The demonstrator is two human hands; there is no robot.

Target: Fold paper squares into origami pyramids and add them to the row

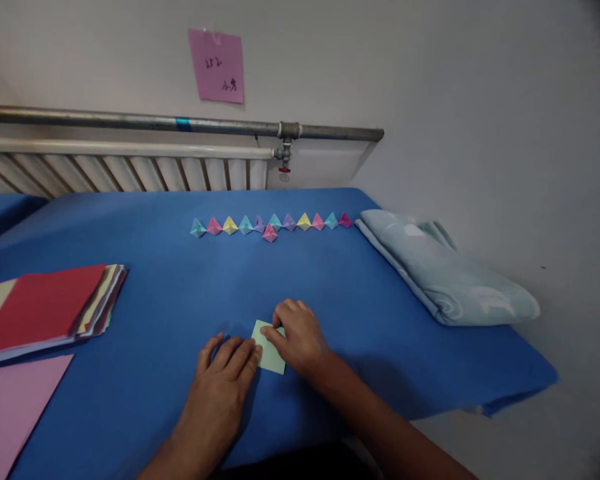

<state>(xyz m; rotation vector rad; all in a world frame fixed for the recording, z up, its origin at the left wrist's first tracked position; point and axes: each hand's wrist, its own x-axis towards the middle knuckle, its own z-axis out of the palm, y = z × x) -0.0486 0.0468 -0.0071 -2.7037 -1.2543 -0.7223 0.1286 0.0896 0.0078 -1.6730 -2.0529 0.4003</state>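
A small pale green sheet of paper (271, 355) lies on the blue surface in front of me. My left hand (223, 380) rests flat with its fingers stretched out, the fingertips touching the paper's left edge. At the paper's upper right, my right hand (300, 337) has its fingers curled and its thumb on the sheet, pinching that edge. The right hand covers part of the paper, so whether a fold lies beneath it I cannot tell. Beyond the hands stands a row of small folded paper shapes (304, 222) in several colours, with one pink folded shape (270, 233) just in front.
At left lies a stack of coloured paper (55, 293), red sheet uppermost, with a pink sheet (20, 407) nearer me. A folded light blue blanket (445, 273) sits at right by the wall. A radiator (165, 175) and pipe (130, 121) run behind the blue surface (165, 267).
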